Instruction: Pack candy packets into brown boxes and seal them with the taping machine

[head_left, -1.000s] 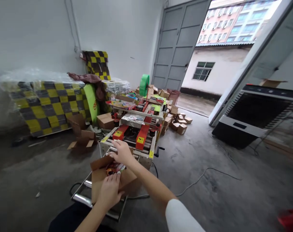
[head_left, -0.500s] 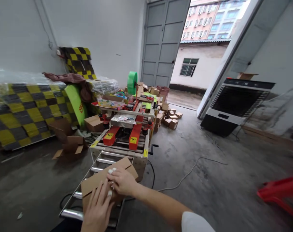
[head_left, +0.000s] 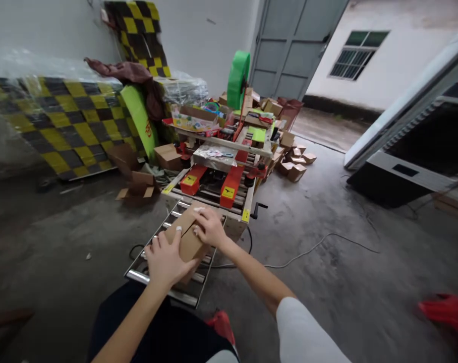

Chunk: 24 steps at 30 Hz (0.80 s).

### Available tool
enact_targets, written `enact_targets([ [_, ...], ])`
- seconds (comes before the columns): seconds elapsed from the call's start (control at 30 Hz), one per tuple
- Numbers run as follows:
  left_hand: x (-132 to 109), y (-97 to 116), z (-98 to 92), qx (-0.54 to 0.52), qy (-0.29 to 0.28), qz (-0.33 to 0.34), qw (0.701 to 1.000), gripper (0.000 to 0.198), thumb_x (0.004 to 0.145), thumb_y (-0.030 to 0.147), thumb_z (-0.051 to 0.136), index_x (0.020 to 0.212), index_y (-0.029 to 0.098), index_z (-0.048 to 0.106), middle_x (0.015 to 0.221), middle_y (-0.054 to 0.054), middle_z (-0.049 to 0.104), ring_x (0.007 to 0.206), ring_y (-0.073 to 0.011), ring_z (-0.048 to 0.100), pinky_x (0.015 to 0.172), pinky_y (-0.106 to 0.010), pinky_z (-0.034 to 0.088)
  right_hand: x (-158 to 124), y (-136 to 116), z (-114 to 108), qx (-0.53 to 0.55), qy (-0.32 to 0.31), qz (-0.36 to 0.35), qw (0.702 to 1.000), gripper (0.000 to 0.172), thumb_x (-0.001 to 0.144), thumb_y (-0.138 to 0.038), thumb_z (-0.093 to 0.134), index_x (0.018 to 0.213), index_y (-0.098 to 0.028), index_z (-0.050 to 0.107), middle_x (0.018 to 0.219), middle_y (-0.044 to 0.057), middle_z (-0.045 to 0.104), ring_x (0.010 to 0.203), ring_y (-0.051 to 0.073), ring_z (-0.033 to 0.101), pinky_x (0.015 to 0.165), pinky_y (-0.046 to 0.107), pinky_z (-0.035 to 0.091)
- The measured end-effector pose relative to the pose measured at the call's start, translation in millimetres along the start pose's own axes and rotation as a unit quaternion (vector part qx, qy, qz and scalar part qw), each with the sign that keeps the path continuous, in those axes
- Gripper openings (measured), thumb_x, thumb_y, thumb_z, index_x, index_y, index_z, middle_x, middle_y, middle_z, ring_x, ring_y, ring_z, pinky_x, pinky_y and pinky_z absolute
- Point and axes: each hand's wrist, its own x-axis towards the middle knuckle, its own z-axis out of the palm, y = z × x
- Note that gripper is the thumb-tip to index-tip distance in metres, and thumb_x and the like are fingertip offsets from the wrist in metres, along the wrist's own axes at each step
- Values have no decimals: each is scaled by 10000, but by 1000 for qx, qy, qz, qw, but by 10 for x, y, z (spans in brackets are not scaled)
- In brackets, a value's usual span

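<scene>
A closed brown cardboard box (head_left: 191,244) lies lengthwise on the metal roller conveyor (head_left: 138,276) in front of me, its flaps meeting in a dark seam along the top. My left hand (head_left: 166,259) grips the near end, fingers spread over the top and side, thumb out to the right. On the far right part of the box is my right hand (head_left: 211,228), its fingers bent over the top by the seam. Just beyond the box stands a carton-sealing machine (head_left: 232,184) with orange side belts.
A large green tape roll (head_left: 238,78) rises above the machine. Small cartons (head_left: 297,172) are heaped on the floor at its right. An opened carton (head_left: 140,186) and wrapped checkered stacks (head_left: 77,121) stand left. A cable (head_left: 300,257) crosses the floor; an air cooler (head_left: 406,166) is at right.
The box has turned to point more towards the machine and moved nearer to it. My left hand has shifted from the flaps to the near end. The view has tilted down.
</scene>
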Motion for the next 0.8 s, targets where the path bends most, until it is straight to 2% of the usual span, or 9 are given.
enact_targets([
  [0.07,61,133,-18,3,3,-45,999,971,722,744,658,1506,195,497,1286,-270,533,1108,-439,531,911,-509,391,-63,43,50,13,85,73,994,436,946,-247,546,1369,-184,631,1316,155,630,1272,259,557,1134,457,457],
  [0.13,220,268,-32,-7,-3,-70,998,989,722,778,640,1515,207,481,1259,-264,539,1092,-440,532,902,-503,385,-220,68,73,33,122,118,985,428,965,-240,522,1378,-195,621,1333,155,613,1278,249,555,1125,448,468],
  [0.3,1022,516,-9,-65,-22,-101,993,1073,666,778,700,1551,242,414,1353,-269,506,1172,-452,508,961,-519,357,-1007,120,-94,58,97,199,974,350,976,-242,518,1284,-222,683,1252,126,664,1213,228,611,1063,408,517],
  [0.37,1355,489,12,-80,-35,-92,992,1112,611,727,775,1551,258,412,1419,-261,475,1234,-452,483,1009,-522,338,-1434,112,-214,63,73,244,965,327,972,-236,511,1233,-220,707,1196,116,699,1150,220,652,1005,378,547],
  [0.43,1561,408,26,-89,-50,-64,993,1148,563,688,825,1549,268,414,1467,-252,448,1288,-446,457,1050,-517,321,-1862,71,-313,67,50,287,954,312,962,-235,510,1186,-210,725,1140,112,730,1078,215,691,934,341,574],
  [0.53,1570,344,34,-94,-54,-47,993,1153,553,661,840,1548,260,417,1491,-256,433,1314,-445,444,1078,-520,307,-2353,-60,-378,76,10,329,941,300,935,-239,526,1136,-207,746,1067,103,758,979,206,726,839,293,594],
  [0.6,1455,383,37,-90,-28,-69,993,1111,580,653,826,1539,255,431,1485,-261,437,1304,-455,449,1083,-537,295,-2508,-175,-378,89,-24,339,936,321,913,-234,536,1153,-214,749,1028,93,761,924,201,729,813,284,593],
  [0.67,1352,445,35,-88,-9,-110,990,1096,590,670,812,1530,246,441,1465,-269,454,1283,-466,462,1069,-548,302,-2528,-273,-362,101,-56,343,932,356,888,-215,538,1175,-219,748,1007,89,757,888,198,721,817,290,588],
  [0.8,1343,505,43,-95,-27,-155,983,1135,579,760,776,1529,237,439,1427,-279,488,1239,-471,491,1020,-548,341,-2371,-345,-286,114,-98,352,924,385,863,-190,527,1170,-224,756,999,88,751,878,204,710,823,304,574],
])
